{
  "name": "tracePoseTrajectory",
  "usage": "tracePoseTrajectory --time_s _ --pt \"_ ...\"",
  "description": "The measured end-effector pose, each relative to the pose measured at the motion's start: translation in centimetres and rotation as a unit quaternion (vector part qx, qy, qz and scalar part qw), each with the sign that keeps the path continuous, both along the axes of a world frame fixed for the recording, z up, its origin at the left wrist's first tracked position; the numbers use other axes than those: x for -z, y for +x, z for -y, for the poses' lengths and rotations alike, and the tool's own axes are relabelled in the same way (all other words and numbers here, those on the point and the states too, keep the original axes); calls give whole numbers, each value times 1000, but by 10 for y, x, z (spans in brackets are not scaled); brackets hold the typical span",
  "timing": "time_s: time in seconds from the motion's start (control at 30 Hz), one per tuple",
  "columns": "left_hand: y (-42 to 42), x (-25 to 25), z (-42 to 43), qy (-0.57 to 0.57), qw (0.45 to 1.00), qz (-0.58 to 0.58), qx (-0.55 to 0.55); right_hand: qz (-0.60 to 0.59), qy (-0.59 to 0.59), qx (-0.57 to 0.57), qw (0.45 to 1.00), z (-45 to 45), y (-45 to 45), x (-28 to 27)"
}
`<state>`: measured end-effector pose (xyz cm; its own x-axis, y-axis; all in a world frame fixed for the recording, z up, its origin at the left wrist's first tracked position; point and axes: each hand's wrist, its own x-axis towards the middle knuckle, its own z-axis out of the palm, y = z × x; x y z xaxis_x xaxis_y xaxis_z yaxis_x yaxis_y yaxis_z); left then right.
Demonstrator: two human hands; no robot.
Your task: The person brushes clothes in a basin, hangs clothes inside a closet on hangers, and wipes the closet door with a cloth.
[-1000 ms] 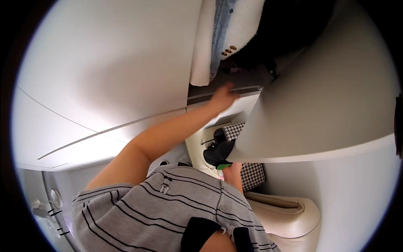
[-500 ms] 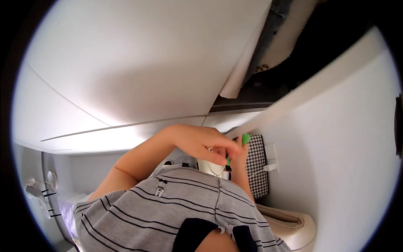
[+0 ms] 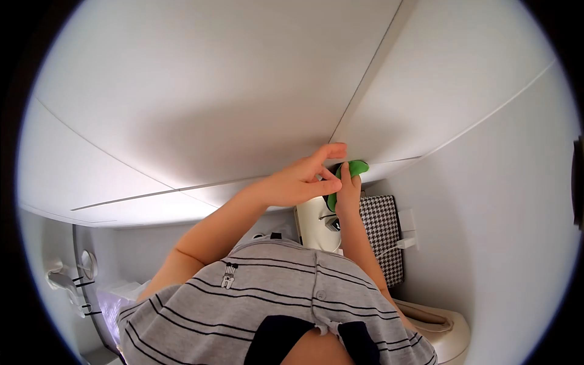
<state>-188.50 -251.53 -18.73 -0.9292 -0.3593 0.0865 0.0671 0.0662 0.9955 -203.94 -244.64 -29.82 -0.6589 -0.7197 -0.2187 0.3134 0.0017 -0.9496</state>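
My left hand (image 3: pixel 304 180) reaches in from the left with its fingers apart and nothing in them. Its thumb tip comes close to my right hand (image 3: pixel 348 193), and whether they touch is unclear. The fingers of my right hand are closed around a soft-looking green item with a dark side (image 3: pixel 359 167). Part of it shows above the fingers and part below, while the rest is hidden behind both hands. Just beyond my hands are the white cabinet doors (image 3: pixel 243 91), meeting at a narrow seam.
A houndstooth-patterned box (image 3: pixel 380 237) stands by the right wall, near a white plug (image 3: pixel 406 243) in a socket. Left of it is a cream-coloured object (image 3: pixel 316 225) with a cable. A beige bag-like item (image 3: pixel 426 319) lies at lower right. White items (image 3: pixel 64 283) hang at far left.
The gap at upper right, with clothes inside, is now covered by a white door. Both hands have moved up, and more of the green item shows. The left fingers have spread apart.
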Motion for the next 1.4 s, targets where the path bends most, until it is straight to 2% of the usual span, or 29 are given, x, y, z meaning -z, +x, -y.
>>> tracePoseTrajectory --time_s 0.23,0.47,0.53,0.57,0.63,0.67,0.7,0.73,0.77,0.8,0.83,0.9,0.93,1.0,1.07,1.13,1.2,1.4 --pt "-21 15 -9 -2 999 -3 -49 15 -51 -22 998 1 -16 3" --pt "-30 20 -6 -58 991 30 -114 87 -21 -40 995 -6 -20 6" --pt "-35 20 -4 -64 989 36 -126 46 -93 -74 992 -16 -21 17" --pt "-37 17 -4 -81 986 44 -138 47 -92 -72 992 -20 -26 29" --pt "-44 15 1 -98 984 51 -141 -157 -205 -102 961 -29 -41 58" --pt "-42 16 7 -104 981 65 -152 -302 -152 -98 936 -33 -49 70" --pt "-40 16 12 -110 977 80 -162 -473 -87 -94 872 -37 -56 76" --pt "-39 15 14 -110 978 79 -157 -530 -111 -98 835 -36 -60 72" --pt "-36 14 13 -89 976 67 -187 -584 -134 -103 794 -33 -61 69" --pt "-39 14 10 -68 972 55 -216 -560 -117 -130 810 -29 -61 57" --pt "-47 17 7 -67 974 55 -211 -397 -77 -130 905 -18 -60 58" --pt "-61 22 0 -62 977 9 -203 -504 -149 31 850 13 -65 47" --pt "-67 19 -6 -62 978 9 -198 -504 -146 35 850 22 -77 45" --pt "-76 7 -20 -140 980 37 -138 -685 -182 81 701 38 -97 42" --pt "-75 1 -22 -140 980 38 -134 -681 -175 96 705 59 -124 46" --pt "-72 3 -20 -140 981 39 -131 -648 -157 128 734 73 -158 45" --pt "-68 11 -19 -6 982 -15 -189 -593 -146 174 773 80 -196 39" --pt "-60 17 -29 13 979 10 -201 -438 -163 269 842 81 -258 15"
